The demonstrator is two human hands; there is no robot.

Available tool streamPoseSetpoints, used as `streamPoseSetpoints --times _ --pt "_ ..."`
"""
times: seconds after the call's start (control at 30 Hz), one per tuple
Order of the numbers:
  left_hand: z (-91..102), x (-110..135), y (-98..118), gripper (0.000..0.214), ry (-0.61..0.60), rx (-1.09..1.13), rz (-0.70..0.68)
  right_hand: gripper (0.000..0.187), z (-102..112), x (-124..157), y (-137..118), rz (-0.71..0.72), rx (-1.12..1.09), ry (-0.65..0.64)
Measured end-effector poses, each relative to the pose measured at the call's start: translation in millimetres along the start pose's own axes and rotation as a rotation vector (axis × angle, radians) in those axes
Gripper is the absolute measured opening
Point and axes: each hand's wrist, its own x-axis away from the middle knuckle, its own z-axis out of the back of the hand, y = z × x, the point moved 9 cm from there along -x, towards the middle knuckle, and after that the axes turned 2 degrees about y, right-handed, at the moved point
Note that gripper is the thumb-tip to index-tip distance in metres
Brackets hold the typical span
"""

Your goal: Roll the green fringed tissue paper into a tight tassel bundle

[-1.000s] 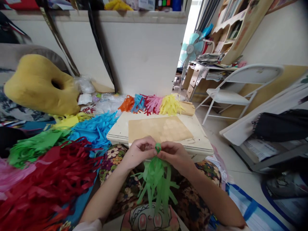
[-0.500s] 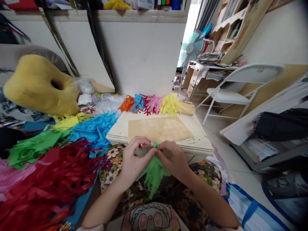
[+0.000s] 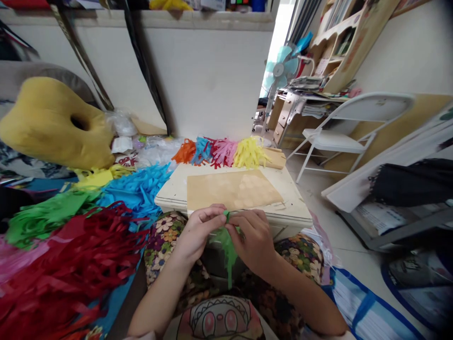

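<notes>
A green fringed tassel (image 3: 229, 243) hangs between my hands, over my lap and just in front of the small table. My left hand (image 3: 198, 233) pinches the knotted top of the tassel between thumb and fingers. On the other side my right hand (image 3: 253, 238) is closed, with its fingertips on the tassel just below the top. Green strips dangle down past my right thumb, partly hidden by the hands. A flat brown paper sheet (image 3: 226, 189) lies on the white table (image 3: 177, 182) beyond my fingers.
Orange, blue, pink and yellow tassels (image 3: 249, 153) line the table's far edge. To my left are piles of red (image 3: 81, 264), green (image 3: 53, 212) and blue fringed strips (image 3: 136, 191). A yellow cushion (image 3: 53, 123) lies behind them. A white folding chair (image 3: 336, 139) stands at right.
My left fingers have closed in around the tassel's top. The right hand has turned inward, and the hanging strips look narrower and more covered. The view has shifted slightly.
</notes>
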Motion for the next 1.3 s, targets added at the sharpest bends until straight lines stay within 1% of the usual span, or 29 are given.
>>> streamPoseSetpoints --times 0.07,0.13,0.2,0.3,0.37,0.4,0.5,0.6,0.73,0.83,0.9,0.93,0.97,1.0,1.07,1.1,1.13,1.2,1.3 --pt "-4.1 0 -10 0.017 -0.042 0.096 0.124 0.015 -2 1 -4 0.021 0.059 -0.012" --pt "-7.9 0 -13 0.019 -0.09 0.151 0.186 0.017 -3 2 -8 0.047 0.135 -0.028" --pt "-9.2 1 -15 0.02 -0.13 0.178 0.231 0.019 -4 3 -13 0.084 0.21 -0.056" --pt "-4.8 4 -21 0.024 -0.141 0.189 0.298 0.019 -7 4 -18 0.121 0.271 -0.111" --pt "-1.1 6 -23 0.024 -0.133 0.188 0.3 0.019 -9 5 -18 0.126 0.277 -0.152" --pt "0.6 6 -23 0.023 -0.125 0.188 0.278 0.02 -11 5 -17 0.126 0.271 -0.172" --pt "4.4 4 -16 0.021 -0.088 0.19 0.133 0.021 -15 2 -14 0.105 0.214 -0.213" --pt "8.9 1 -13 0.019 -0.025 0.172 -0.002 0.018 -20 0 -7 0.048 0.126 -0.231" --pt "18.9 0 -11 0.02 0.093 0.022 -0.142 0.013 -29 4 4 -0.037 -0.028 -0.247" --pt "27.2 3 -10 0.015 0.192 -0.059 -0.233 0.011 -36 11 12 -0.105 -0.139 -0.244" --pt "29.4 6 -9 0.011 0.231 -0.109 -0.296 0.011 -38 15 17 -0.142 -0.175 -0.241" --pt "29.0 8 -6 0.008 0.244 -0.153 -0.358 0.011 -39 17 19 -0.157 -0.184 -0.239" --pt "27.3 11 -1 0.01 0.248 -0.202 -0.44 0.011 -40 18 21 -0.169 -0.192 -0.24" --pt "23.8 15 4 0.019 0.239 -0.254 -0.535 0.011 -41 20 23 -0.179 -0.202 -0.244" --pt "13.6 21 12 0.04 0.179 -0.335 -0.7 0.01 -44 23 28 -0.2 -0.24 -0.259" --pt "9.4 22 13 0.047 0.139 -0.348 -0.737 0.009 -46 24 31 -0.21 -0.274 -0.274" --pt "7.1 21 13 0.05 0.113 -0.355 -0.755 0.008 -48 25 34 -0.223 -0.313 -0.286" --pt "6.8 21 16 0.049 0.11 -0.385 -0.803 0.001 -51 23 42 -0.25 -0.383 -0.282" --pt "5.8 25 22 0.047 0.136 -0.506 -0.947 0.01 -54 15 47 -0.233 -0.433 -0.231"
